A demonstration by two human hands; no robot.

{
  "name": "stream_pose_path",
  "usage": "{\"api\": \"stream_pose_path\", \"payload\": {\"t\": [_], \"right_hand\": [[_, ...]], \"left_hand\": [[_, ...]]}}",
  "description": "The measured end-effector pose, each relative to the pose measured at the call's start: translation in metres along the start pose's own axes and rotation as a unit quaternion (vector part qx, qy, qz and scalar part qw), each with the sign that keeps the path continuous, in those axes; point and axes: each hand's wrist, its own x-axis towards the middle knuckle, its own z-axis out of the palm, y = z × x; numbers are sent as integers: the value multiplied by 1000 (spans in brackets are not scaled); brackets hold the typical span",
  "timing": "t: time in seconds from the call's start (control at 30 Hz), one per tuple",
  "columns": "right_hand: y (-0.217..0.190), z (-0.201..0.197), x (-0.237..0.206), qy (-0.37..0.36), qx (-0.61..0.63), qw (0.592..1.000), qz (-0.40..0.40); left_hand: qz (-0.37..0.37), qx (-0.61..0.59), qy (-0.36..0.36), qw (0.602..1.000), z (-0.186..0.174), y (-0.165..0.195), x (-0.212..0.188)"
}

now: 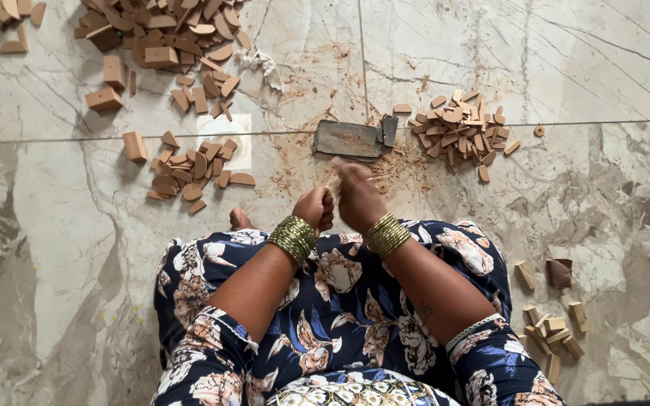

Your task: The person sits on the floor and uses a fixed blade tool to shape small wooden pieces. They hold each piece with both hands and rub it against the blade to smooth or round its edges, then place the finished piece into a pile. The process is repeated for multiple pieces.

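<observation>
Floral navy dress [340, 301] fills the bottom of our view, draped over our lap as we sit on the marble floor [603, 68]. Both forearms reach forward from the short sleeves and converge at the middle, elbows out, wrists nearly touching. Stacked gold bangles sit on each wrist.

Our left hand [316, 208] is curled into a loose fist, knuckles up, fingers folded in. Our right hand [357, 197] is also closed, slightly blurred, thumb side toward the left hand. Between the two hands a small pale wooden piece [333, 186] shows, pinched at the fingertips; we cannot tell which hand bears most of the grip, both seem to touch it.

Just beyond the hands a flat dark sanding block [347, 139] lies on the floor, with orange-brown sawdust [302, 162] scattered around it and under the hands.

Right of the block: a heap of small tan wooden pieces [462, 131]. Left of the hands: a smaller pile of rounded wooden pieces [193, 169], partly on a pale square sheet [227, 139]. Farther, top left: a big pile of larger wooden blocks and half-rounds [167, 34], with loose rectangular blocks beside it. Lower right, beside our right knee: a cluster of short wooden sticks [551, 331] and one dark brown scrap [560, 272].
</observation>
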Motion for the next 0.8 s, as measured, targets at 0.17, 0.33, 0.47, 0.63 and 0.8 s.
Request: {"api": "stream_pose_path", "payload": {"t": [0.17,0.33,0.47,0.63,0.8], "right_hand": [[0,11,-11,-82,-103,991,-38],[28,13,2,-138,-61,971,186],[26,5,7,-112,13,950,292],[-1,5,-6,-39,-15,999,15],[0,6,-4,-76,-90,993,2]], "left_hand": [[-19,50,-2,999,1,0,3],[15,22,-116,993,-1,-5,9],[16,-6,-71,997,0,-3,5],[2,24,18,1000,3,5,0],[-4,54,-51,997,-2,1,9]]}}
